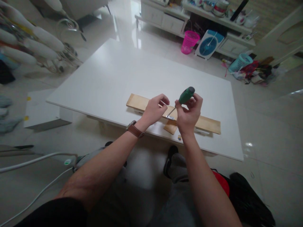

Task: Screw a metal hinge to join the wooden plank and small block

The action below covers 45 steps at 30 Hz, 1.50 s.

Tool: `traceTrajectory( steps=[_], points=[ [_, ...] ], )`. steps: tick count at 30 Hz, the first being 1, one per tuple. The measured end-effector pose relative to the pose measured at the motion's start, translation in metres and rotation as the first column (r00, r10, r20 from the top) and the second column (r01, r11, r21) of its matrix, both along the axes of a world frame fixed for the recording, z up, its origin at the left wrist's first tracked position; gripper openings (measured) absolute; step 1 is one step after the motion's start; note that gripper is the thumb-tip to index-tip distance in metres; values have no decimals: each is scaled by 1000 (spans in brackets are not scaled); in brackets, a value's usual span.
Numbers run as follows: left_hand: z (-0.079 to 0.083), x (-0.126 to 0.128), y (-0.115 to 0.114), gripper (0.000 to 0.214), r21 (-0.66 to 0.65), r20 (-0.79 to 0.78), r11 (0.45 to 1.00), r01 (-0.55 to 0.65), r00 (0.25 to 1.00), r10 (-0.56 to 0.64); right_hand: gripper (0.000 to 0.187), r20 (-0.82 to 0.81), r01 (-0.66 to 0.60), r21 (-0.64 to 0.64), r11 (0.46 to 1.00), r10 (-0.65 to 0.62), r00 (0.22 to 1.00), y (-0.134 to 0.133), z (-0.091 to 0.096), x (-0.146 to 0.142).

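A green-handled screwdriver (186, 95) is held in my right hand (188, 116), its shaft slanting down to the left. The tip meets a small metal fitting (169, 117) on a long wooden board (209, 124). My left hand (155, 110) hovers at or rests on the board just left of the fitting; its fingers are loosely curled, thumb and forefinger apart, with nothing visible between them. Beneath the board's middle, a short wooden piece (170, 126) sticks out toward me. White parts show under the board, partly hidden.
The board lies along the near edge of a white table (132, 69). A small sticker (179, 137) is on that edge. On the floor stand a white box (44, 108) at left, and a pink basket (190, 42) and blue fan (209, 44) beyond the table.
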<state>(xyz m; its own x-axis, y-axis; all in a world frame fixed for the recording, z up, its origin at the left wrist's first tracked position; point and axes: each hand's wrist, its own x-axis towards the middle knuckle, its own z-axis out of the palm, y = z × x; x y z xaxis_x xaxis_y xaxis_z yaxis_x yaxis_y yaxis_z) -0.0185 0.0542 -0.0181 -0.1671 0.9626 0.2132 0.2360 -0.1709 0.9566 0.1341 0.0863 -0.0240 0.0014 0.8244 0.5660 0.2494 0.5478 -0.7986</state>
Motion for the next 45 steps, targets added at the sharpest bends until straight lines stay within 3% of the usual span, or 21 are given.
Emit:
traceTrajectory(
  steps=[16,36,45],
  points=[
    [-10,5,7,18,-19,-4,1000,-8,1000,8,54,-45,-25,-23,999,24,999,1,-4,-1],
    [-7,4,5,18,1,2,1000,-13,1000,13,49,-17,3,-5,1000,-3,1000,3,-5,-1],
    [-9,4,3,22,-73,-38,997,40,998,-43,49,-12,4,-21,1000,-5,1000,2,-3,-1]
  ],
)
